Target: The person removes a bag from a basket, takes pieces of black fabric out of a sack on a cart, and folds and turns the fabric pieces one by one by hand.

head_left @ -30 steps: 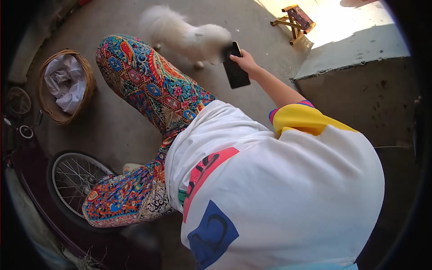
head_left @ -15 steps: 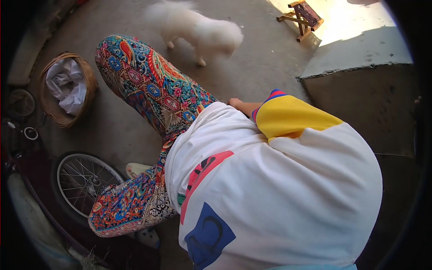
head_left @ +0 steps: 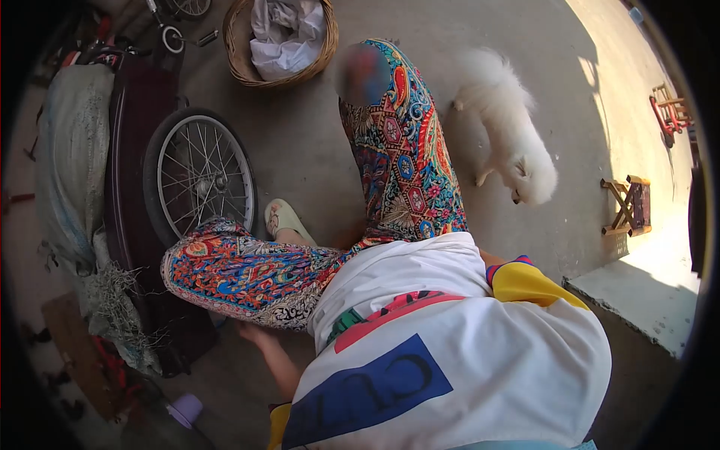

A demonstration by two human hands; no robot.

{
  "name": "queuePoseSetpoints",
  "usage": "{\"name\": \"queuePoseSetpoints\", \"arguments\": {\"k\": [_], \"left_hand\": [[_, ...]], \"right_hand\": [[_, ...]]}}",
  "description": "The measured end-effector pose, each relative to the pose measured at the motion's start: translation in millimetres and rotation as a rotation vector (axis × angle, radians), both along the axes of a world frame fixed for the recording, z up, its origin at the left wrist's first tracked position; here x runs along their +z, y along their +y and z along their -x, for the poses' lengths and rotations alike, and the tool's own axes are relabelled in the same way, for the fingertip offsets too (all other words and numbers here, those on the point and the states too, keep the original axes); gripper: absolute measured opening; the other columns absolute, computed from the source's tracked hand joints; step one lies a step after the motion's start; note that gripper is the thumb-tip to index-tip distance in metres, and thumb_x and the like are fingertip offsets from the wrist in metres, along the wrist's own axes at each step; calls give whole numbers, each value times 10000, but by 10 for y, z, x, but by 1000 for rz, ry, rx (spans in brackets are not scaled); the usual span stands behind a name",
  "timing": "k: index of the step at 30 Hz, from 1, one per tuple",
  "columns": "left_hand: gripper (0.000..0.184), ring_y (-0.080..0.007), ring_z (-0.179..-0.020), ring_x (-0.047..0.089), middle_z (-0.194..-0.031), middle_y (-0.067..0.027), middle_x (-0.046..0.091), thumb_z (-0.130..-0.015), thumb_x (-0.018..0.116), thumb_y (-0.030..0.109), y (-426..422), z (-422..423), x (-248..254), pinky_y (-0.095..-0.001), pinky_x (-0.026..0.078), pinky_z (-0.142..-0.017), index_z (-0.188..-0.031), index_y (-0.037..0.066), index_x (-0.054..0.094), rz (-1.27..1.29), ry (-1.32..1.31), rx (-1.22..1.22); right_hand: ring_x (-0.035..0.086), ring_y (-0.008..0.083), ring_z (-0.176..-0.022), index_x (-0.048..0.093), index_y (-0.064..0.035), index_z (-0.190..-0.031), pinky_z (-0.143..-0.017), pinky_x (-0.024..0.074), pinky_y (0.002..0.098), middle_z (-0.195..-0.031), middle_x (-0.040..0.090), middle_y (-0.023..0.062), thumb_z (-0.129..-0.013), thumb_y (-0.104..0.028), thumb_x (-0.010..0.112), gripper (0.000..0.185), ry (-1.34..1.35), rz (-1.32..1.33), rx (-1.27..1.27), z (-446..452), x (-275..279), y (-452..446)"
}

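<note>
My left hand is down beside my left thigh, at the patterned trousers. Its fingers are partly hidden by the leg, so I cannot see whether they hold anything. On the other side, a short stretch of my right forearm shows below the yellow sleeve. My right hand itself is hidden behind my thigh and shirt. A white shirt with a blue printed patch covers my torso. One foot in a pale slipper rests on the floor between my legs.
A white dog stands right of my knee. Ahead is a wicker basket lined with white material. Left are a spoked wheel, a dark red cart body and a sack. A folding stool stands far right.
My view has turned left, so the basket and wheel appear further right. My left forearm has come into view, while my right hand has gone out of sight. The dog has turned.
</note>
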State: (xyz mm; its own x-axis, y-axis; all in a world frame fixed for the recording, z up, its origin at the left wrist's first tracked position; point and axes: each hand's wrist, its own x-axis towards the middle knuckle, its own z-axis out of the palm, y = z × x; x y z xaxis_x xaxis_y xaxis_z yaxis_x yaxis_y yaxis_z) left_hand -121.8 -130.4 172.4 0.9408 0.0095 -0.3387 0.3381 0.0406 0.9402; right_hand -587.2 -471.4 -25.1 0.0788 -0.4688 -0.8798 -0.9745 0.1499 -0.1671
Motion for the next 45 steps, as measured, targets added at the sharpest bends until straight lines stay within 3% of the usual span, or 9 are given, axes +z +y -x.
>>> {"name": "queuePoseSetpoints", "arguments": {"k": [7, 13, 16, 19, 21, 24, 30, 32, 45], "left_hand": [[284, -231, -1070, 544, -1186, -160, 545, -922, 492, 98, -424, 110, 1243, -362, 465, -903, -1171, -40, 496, -246, -410, 236], [192, -193, -1035, 520, -1156, -118, 496, -918, 502, 44, -971, 67, 1695, -308, 440, -880, -1083, -48, 533, -435, -940, 182], [117, -134, -917, 500, -1073, -86, 450, -917, 514, 25, -1362, -240, 1708, -265, 434, -807, -983, -66, 547, -292, -951, -66], [102, -118, -848, 517, -1013, -69, 485, -895, 527, 15, -1918, -535, 1661, -252, 443, -746, -961, -48, 572, -159, -841, -316], [89, -121, -815, 533, -963, -57, 514, -880, 565, 39, -2289, -684, 1446, -240, 440, -717, -946, -14, 593, -104, -791, -454], [82, -115, -645, 529, -906, -37, 529, -864, 595, 78, -2533, -634, 1149, -264, 450, -591, -929, 29, 601, -211, -616, -648], [137, -276, -765, 602, -915, -93, 544, -804, 628, 140, -2742, -554, 1116, -400, 489, -657, -875, 43, 562, -328, -753, -662], [135, -289, -753, 581, -869, -135, 525, -764, 618, 124, -2813, -577, 1058, -411, 483, -654, -827, 27, 548, -359, -762, -611], [172, -263, -733, 613, -852, -131, 561, -711, 645, 158, -2972, -469, 1217, -395, 513, -631, -786, 11, 596, -571, -935, -663]], "right_hand": [[651, 254, -852, 618, 29, -1090, -721, 531, 378, -984, 663, 148, -869, -219, 571, 336, -115, -104, -123, -155, 17, -193], [662, 229, -796, 601, 77, -1088, -672, 545, 367, -945, 667, 144, -887, -199, 561, 344, -669, -115, -718, -321, 586, -993], [657, 179, -778, 570, 25, -1103, -693, 535, 286, -916, 661, 112, -924, -135, 493, 252, -758, 402, -758, -1087, 2208, -1673], [613, 185, -922, 582, -8, -1091, -787, 484, 309, -1033, 631, 106, -913, -137, 516, 229, -803, 1221, -302, -2008, 3309, -1908], [600, 226, -939, 591, -30, -1079, -814, 471, 332, -1011, 600, 110, -889, -143, 546, 226, -870, 1382, -4, -2701, 3632, -1974], [581, 284, -1000, 572, -45, -1122, -852, 467, 374, -1093, 570, 156, -886, -238, 564, 305, -934, 1028, 355, -3855, 3469, -1991], [459, 341, -1223, 403, -40, -1328, -1031, 322, 481, -1275, 517, 184, -761, -469, 650, 753, -46, 926, 1196, -5371, 1686, -2750], [567, 312, -1115, 540, -34, -1153, -942, 419, 434, -1125, 618, 207, -710, -485, 691, 650, -3, 821, 1129, -5508, 1366, -2808], [599, 327, -1031, 576, -66, -1157, -893, 453, 438, -1108, 631, 167, -738, -489, 674, 603, -521, 576, 1227, -4212, 2029, -747]]}}
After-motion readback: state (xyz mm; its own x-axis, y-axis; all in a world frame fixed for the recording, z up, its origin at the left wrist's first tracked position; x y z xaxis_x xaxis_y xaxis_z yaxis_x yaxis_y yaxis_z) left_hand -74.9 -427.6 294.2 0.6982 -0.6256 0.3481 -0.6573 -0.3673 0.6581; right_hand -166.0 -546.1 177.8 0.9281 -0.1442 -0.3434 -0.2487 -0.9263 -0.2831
